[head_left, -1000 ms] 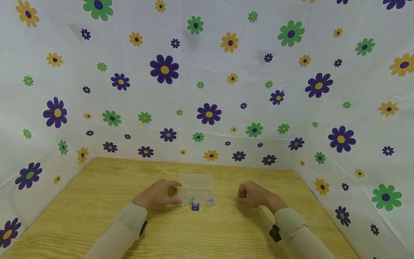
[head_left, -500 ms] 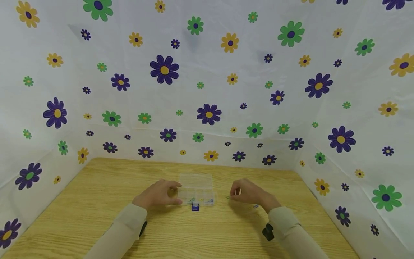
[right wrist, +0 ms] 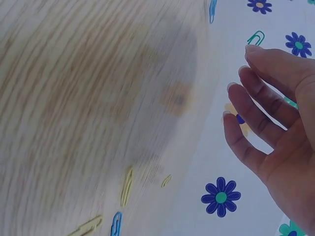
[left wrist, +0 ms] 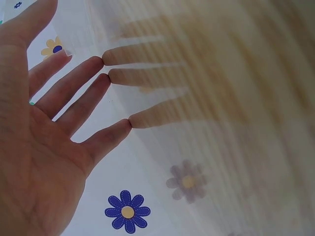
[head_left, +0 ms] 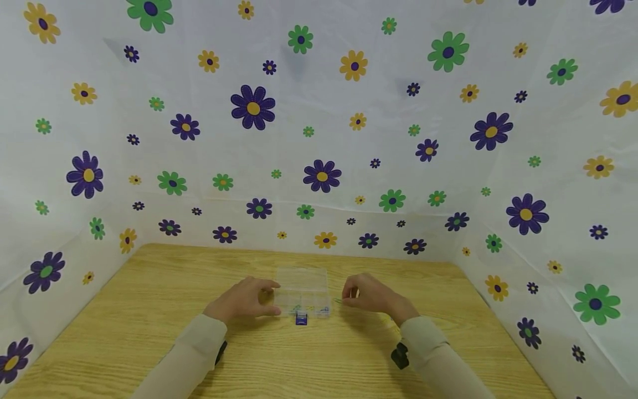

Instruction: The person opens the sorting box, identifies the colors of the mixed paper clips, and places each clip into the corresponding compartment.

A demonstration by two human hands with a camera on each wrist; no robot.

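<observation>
A clear plastic compartment box (head_left: pixel 301 279) lies on the table, lid raised at the back, blue latch (head_left: pixel 301 318) in front. Small green, yellow and blue pieces show in its front compartments. My left hand (head_left: pixel 243 300) is at the box's left side, thumb and fingers spread around that edge. In the left wrist view, several fingertips of this hand (left wrist: pixel 64 142) rest on the shiny table surface. My right hand (head_left: pixel 371 293) is just right of the box, pinching a green paper clip (right wrist: pixel 256 38) between thumb and fingertip. The clip points toward the box.
On the wooden table (head_left: pixel 299 360), yellow paper clips (right wrist: pixel 127 187) and a blue paper clip (right wrist: pixel 116 224) lie under and beside the right forearm. Another blue clip (right wrist: pixel 212 11) appears at the top of the right wrist view. Flower-printed white sheeting (head_left: pixel 319 144) encloses the back and sides.
My right hand has moved left toward the box, carrying the green paper clip. The left hand and the box stay where they were.
</observation>
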